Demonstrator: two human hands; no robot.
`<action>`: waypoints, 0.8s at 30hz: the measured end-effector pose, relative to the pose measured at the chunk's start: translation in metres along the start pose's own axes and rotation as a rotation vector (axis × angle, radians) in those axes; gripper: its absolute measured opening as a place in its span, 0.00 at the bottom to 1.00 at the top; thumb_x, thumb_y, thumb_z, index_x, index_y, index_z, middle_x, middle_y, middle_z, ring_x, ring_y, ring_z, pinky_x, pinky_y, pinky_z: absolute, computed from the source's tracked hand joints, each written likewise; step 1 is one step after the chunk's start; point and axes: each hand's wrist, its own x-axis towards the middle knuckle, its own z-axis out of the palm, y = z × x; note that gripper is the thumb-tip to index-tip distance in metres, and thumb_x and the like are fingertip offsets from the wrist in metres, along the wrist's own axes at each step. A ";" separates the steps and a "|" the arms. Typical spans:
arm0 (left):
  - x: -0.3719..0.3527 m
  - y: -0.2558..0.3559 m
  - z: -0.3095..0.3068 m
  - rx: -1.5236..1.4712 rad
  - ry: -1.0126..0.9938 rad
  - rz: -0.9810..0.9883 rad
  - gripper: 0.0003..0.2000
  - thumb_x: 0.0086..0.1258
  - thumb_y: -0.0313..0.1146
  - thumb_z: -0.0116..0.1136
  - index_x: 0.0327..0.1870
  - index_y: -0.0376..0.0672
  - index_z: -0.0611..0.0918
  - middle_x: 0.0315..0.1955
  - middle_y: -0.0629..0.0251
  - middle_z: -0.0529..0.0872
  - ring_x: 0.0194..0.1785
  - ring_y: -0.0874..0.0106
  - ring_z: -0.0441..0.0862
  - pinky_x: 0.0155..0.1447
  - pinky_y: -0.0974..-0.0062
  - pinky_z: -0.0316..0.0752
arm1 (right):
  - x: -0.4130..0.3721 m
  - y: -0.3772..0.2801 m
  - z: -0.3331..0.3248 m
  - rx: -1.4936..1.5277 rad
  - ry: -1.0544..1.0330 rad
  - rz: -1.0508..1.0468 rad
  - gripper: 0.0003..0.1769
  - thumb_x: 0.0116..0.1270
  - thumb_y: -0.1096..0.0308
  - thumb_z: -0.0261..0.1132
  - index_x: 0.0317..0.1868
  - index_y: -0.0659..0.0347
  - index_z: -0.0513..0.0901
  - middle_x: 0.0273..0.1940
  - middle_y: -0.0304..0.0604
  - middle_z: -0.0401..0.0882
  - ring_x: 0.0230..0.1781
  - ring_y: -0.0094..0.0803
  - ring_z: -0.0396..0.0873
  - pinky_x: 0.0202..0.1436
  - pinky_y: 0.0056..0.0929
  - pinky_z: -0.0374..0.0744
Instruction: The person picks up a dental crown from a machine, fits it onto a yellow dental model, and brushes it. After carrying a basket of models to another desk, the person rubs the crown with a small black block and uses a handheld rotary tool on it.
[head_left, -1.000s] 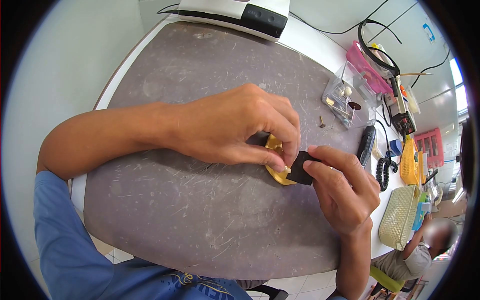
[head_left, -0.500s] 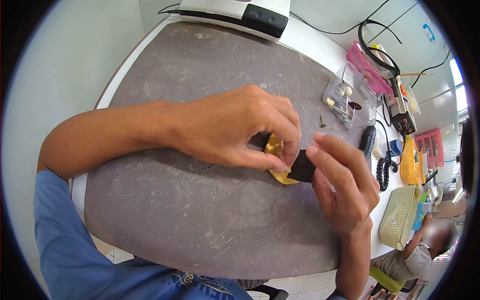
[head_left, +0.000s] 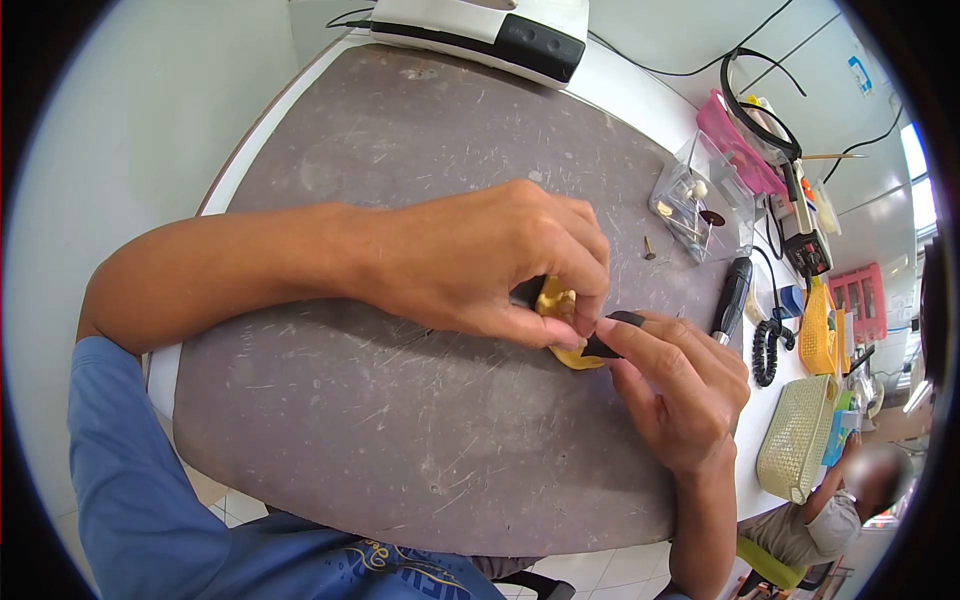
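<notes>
A yellow dental cast (head_left: pixel 556 298) lies on the grey mat, partly covered by my left hand (head_left: pixel 530 262). That hand reaches in from the left with thumb and index finger closed on the cast, their tips pressed together over its teeth. From the right, my right hand (head_left: pixel 682 385) pinches a piece of black paper (head_left: pixel 598 347) between thumb and fingers. The paper bends up over the fingertips, and its near end meets the cast beside my left thumb. Another dark patch shows behind my left thumb, mostly hidden by the hand.
A scratched grey mat (head_left: pixel 400 440) covers the tabletop. Toward the right are a small bur (head_left: pixel 649 248), a clear box (head_left: pixel 705 205) of small tools and a black handpiece (head_left: pixel 733 298) with a coiled cord. Baskets (head_left: pixel 797 440) line the right side; a seated person (head_left: pixel 815 515) is beyond.
My right hand has moved in closer to the cast, its fingers closing down on the black paper, which now curls upward instead of lying flat. My left hand keeps its pinch.
</notes>
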 end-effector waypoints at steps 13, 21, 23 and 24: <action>0.000 -0.002 0.001 0.003 0.002 0.004 0.05 0.60 0.25 0.71 0.34 0.42 0.86 0.37 0.69 0.89 0.55 0.64 0.83 0.61 0.64 0.80 | -0.001 -0.001 0.000 -0.038 -0.005 -0.011 0.15 0.45 0.75 0.76 0.38 0.62 0.89 0.27 0.42 0.84 0.25 0.31 0.85 0.26 0.25 0.81; 0.000 -0.003 0.001 0.026 0.020 0.039 0.05 0.62 0.28 0.71 0.35 0.40 0.87 0.35 0.65 0.88 0.50 0.64 0.83 0.53 0.66 0.80 | -0.001 -0.004 -0.003 -0.042 -0.035 0.015 0.15 0.45 0.76 0.75 0.37 0.62 0.89 0.28 0.42 0.84 0.25 0.31 0.85 0.27 0.26 0.82; 0.000 -0.001 0.001 0.013 -0.001 -0.006 0.04 0.62 0.27 0.72 0.34 0.41 0.86 0.36 0.69 0.88 0.54 0.64 0.83 0.60 0.65 0.80 | -0.001 -0.003 -0.003 -0.044 -0.037 0.019 0.15 0.45 0.76 0.75 0.37 0.62 0.89 0.28 0.42 0.84 0.25 0.31 0.85 0.27 0.26 0.82; 0.000 -0.001 0.001 0.015 0.003 -0.006 0.04 0.62 0.27 0.72 0.34 0.41 0.86 0.36 0.69 0.88 0.54 0.64 0.83 0.60 0.66 0.80 | -0.001 -0.003 -0.003 -0.038 -0.033 0.017 0.15 0.45 0.77 0.75 0.37 0.62 0.88 0.28 0.42 0.84 0.25 0.31 0.85 0.26 0.26 0.81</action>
